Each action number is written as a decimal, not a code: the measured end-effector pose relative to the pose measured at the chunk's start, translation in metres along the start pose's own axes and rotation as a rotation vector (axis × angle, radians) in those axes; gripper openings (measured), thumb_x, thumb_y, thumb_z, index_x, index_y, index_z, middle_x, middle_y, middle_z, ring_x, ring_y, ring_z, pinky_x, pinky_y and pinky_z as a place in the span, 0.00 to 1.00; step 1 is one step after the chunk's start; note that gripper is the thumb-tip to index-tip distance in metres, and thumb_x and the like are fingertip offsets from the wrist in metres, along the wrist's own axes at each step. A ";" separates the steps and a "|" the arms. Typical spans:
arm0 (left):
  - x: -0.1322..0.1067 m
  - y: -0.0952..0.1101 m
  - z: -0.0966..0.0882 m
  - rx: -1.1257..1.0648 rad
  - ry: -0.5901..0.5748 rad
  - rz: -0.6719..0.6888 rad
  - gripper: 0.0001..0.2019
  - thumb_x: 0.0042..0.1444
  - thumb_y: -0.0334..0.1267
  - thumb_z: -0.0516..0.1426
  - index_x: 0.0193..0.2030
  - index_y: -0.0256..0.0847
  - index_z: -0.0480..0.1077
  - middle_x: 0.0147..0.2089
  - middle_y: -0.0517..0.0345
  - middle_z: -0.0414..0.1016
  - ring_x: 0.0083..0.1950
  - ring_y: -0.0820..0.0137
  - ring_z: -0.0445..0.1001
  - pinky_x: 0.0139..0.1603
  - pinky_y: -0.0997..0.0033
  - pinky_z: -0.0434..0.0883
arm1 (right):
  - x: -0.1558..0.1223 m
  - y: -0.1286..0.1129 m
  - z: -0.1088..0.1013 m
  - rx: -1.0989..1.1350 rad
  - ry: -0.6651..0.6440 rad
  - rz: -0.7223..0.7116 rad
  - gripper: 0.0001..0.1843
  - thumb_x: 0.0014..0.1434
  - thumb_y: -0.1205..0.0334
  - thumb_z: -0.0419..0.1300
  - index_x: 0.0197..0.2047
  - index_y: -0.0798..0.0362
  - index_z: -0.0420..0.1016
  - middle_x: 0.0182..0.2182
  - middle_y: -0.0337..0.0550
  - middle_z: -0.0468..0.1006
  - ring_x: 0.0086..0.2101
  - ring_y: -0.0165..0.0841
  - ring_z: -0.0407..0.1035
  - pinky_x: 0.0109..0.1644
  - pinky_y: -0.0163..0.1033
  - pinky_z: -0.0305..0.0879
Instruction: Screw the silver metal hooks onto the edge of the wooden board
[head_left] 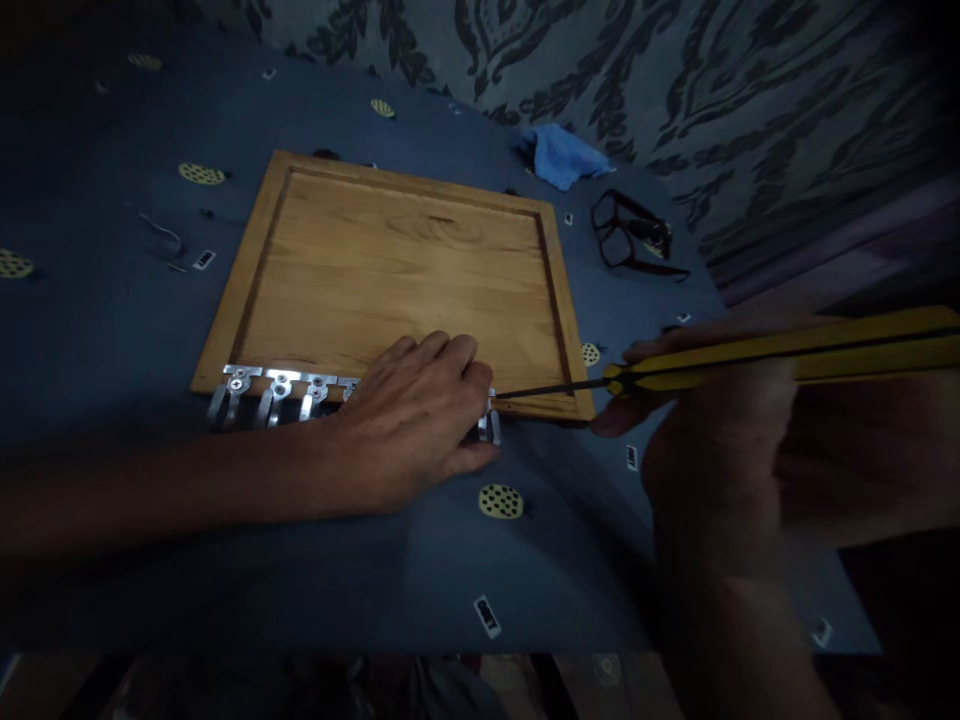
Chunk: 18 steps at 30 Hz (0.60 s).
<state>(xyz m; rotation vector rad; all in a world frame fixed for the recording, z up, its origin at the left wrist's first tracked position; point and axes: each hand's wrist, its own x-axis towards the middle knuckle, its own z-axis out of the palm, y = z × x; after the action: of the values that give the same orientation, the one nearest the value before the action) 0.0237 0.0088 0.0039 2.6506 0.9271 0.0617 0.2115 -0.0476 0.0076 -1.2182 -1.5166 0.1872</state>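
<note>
A tray-like wooden board (405, 260) with a raised frame lies on the cloth-covered table. Along its near edge runs a metal hook rack (281, 385), with several silver hooks hanging over the side. My left hand (424, 420) is closed over the right part of this rack and the board's edge, fingers curled on top, thumb low in front; it hides some hooks. In my right hand (720, 430), blurred by motion, is a screwdriver (750, 358) with a yellow-and-black handle. Its thin shaft lies almost level, and the tip reaches the rack's right end beside my left fingers.
Black-framed glasses (634, 240) lie right of the board, with a crumpled blue cloth (562, 155) behind them. A small thin curved item (166, 235) rests at the left. The dark blue tablecloth (495, 570) ends at the front edge; a patterned wall covering (525, 50) stands behind.
</note>
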 end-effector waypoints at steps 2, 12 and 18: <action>0.000 0.000 0.000 0.007 0.001 -0.003 0.16 0.65 0.47 0.63 0.48 0.35 0.72 0.50 0.47 0.73 0.54 0.57 0.72 0.53 0.58 0.70 | 0.001 -0.001 0.003 0.008 0.040 0.007 0.06 0.67 0.55 0.64 0.41 0.45 0.81 0.33 0.40 0.81 0.18 0.31 0.72 0.15 0.40 0.70; 0.000 0.001 0.001 0.001 -0.014 -0.014 0.15 0.65 0.47 0.62 0.47 0.34 0.73 0.50 0.47 0.72 0.54 0.56 0.71 0.54 0.58 0.69 | -0.002 0.004 0.005 -0.006 -0.036 0.003 0.04 0.67 0.58 0.65 0.44 0.46 0.80 0.35 0.36 0.84 0.19 0.26 0.72 0.21 0.35 0.71; 0.000 0.001 0.000 0.008 -0.025 -0.019 0.17 0.65 0.47 0.62 0.50 0.34 0.73 0.51 0.45 0.72 0.55 0.54 0.71 0.55 0.57 0.69 | 0.000 0.005 -0.002 -0.009 -0.099 -0.028 0.08 0.64 0.65 0.67 0.45 0.44 0.81 0.38 0.33 0.85 0.20 0.26 0.73 0.19 0.34 0.70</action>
<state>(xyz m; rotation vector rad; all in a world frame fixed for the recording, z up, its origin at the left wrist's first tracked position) 0.0247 0.0081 0.0047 2.6430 0.9462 0.0204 0.2154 -0.0459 0.0053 -1.2090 -1.6211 0.2253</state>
